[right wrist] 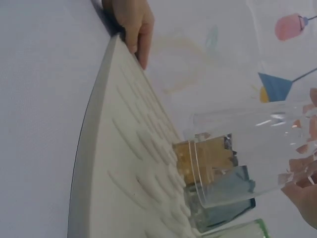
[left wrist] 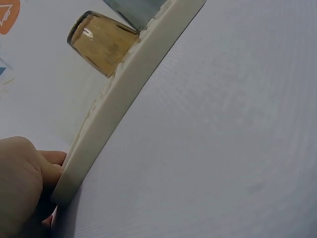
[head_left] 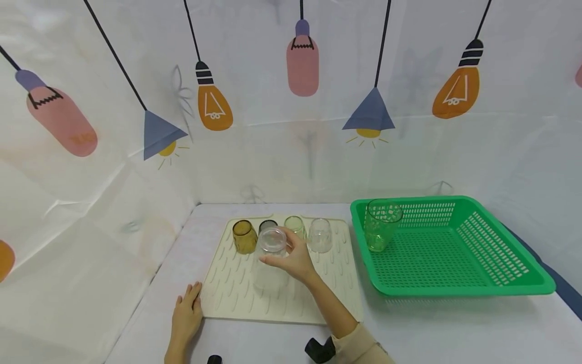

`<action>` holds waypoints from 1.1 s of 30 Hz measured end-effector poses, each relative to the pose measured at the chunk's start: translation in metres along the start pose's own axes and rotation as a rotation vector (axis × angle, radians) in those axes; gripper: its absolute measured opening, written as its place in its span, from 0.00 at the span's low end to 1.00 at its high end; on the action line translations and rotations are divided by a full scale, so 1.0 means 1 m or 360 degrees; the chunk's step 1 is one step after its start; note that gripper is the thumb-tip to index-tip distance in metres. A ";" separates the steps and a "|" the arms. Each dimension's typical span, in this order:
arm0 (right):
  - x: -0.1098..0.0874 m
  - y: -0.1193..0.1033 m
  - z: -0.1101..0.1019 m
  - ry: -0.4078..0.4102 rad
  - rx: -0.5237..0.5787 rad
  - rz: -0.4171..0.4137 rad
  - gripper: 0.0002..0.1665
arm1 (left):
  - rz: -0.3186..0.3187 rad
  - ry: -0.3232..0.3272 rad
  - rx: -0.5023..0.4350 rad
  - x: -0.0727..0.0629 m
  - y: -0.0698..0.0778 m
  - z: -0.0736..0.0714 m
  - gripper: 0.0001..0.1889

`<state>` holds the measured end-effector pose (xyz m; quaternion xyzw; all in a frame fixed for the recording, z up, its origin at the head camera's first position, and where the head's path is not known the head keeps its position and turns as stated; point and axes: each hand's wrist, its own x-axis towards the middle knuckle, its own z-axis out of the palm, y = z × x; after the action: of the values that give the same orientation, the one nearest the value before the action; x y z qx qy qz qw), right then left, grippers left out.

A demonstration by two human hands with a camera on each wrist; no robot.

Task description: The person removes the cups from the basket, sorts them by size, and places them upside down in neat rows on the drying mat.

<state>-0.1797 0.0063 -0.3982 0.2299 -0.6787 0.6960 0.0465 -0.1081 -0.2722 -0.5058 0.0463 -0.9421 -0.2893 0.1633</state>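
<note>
My right hand (head_left: 293,258) holds a large clear glass (head_left: 272,242) by its base end, its mouth facing down over the middle of the cream ridged mat (head_left: 232,288). In the right wrist view, the rim of that clear glass (right wrist: 233,153) is close to the mat's surface; I cannot tell whether they touch. My left hand (head_left: 185,314) rests with fingers extended at the mat's front left edge. Along the back of the mat stand an amber glass (head_left: 244,237), a partly hidden grey glass (head_left: 267,224), a pale green glass (head_left: 295,223) and a small clear glass (head_left: 320,236).
A green plastic basket (head_left: 468,289) stands to the right of the mat. In its left back corner is a tall green-tinted glass (head_left: 381,227). A white sheet (head_left: 273,167) printed with lamps hangs behind the white table (head_left: 436,328). Small black objects (head_left: 214,359) show at the front edge.
</note>
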 end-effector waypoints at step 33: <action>0.034 0.067 0.080 -0.0133 -0.0322 -0.0140 0.42 | 0.0108 0.0142 -0.0029 -0.001 -0.004 0.003 0.16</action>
<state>-0.2145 -0.0839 -0.4490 0.2825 -0.7361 0.6109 0.0716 -0.1083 -0.2739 -0.5112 0.0257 -0.9322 -0.2899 0.2153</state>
